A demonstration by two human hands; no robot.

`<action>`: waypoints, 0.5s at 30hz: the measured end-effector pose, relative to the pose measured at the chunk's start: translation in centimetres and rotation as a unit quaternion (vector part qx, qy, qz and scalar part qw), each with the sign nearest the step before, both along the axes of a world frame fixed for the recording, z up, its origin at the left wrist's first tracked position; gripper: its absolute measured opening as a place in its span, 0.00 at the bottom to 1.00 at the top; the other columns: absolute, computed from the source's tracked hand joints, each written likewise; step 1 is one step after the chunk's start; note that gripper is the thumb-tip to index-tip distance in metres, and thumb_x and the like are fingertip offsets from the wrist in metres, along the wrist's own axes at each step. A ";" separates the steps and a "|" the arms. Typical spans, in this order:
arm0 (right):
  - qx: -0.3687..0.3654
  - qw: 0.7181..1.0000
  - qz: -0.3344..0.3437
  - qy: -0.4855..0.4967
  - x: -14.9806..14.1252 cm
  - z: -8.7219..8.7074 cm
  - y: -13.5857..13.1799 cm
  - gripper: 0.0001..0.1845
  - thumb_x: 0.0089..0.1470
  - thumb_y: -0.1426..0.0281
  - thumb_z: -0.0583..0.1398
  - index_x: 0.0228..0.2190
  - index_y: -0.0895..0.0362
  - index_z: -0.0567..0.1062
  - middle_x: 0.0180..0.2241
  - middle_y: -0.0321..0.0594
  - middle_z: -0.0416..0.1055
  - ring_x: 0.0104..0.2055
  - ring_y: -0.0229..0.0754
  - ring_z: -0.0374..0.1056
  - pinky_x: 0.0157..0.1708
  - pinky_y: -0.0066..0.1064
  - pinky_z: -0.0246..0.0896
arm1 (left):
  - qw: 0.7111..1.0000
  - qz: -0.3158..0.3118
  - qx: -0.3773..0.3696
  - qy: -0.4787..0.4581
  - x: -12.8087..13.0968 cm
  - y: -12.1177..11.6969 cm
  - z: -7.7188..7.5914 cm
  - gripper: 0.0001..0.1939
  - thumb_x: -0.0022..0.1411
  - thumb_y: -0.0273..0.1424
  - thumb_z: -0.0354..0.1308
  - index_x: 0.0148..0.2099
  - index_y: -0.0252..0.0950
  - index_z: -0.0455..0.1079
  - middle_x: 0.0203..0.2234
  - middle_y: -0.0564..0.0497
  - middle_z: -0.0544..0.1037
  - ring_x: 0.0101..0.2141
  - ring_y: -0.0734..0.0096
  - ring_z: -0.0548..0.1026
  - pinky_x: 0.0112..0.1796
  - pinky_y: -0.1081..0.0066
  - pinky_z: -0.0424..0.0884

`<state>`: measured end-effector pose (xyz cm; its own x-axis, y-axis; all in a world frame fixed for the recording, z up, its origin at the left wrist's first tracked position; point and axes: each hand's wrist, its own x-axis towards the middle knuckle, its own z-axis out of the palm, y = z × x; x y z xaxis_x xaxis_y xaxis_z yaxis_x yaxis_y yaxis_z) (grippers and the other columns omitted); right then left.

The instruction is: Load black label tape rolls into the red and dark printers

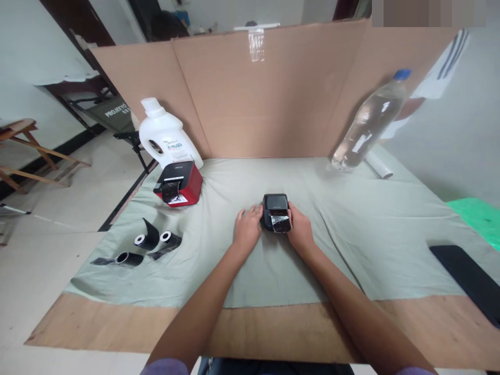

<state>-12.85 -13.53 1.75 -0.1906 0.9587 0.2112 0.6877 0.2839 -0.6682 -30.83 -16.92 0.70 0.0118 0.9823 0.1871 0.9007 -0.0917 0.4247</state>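
Observation:
A small black label printer (275, 208) sits in the middle of a grey-green cloth (351, 234), with a shiny black strip coming out of its front. My left hand (247, 229) rests against the printer's left side, fingers curled along it. On the printer's right side lies my right hand (300, 229), thumb near the strip; both hands grip the device from either side.
A red and black printer (179, 183) stands at the back left before a white detergent jug (166, 134). Three black tape rolls (148, 246) lie at left. A clear water bottle (369, 122) leans at back right. A cardboard screen (273, 94) stands behind; a black flat object (466, 278) lies at right.

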 end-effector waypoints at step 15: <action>0.021 1.000 -0.005 0.002 0.0 -0.6 0.0 0.31 0.69 0.60 0.40 0.60 0.61 0.69 0.53 0.54 0.75 0.51 0.53 0.73 0.49 0.39 0.64 | 1.000 0.000 -0.005 0.028 0.1 -0.2 0.1 0.36 0.60 0.16 0.44 0.68 0.40 0.63 0.65 0.48 0.68 0.65 0.63 0.64 0.66 0.50 0.50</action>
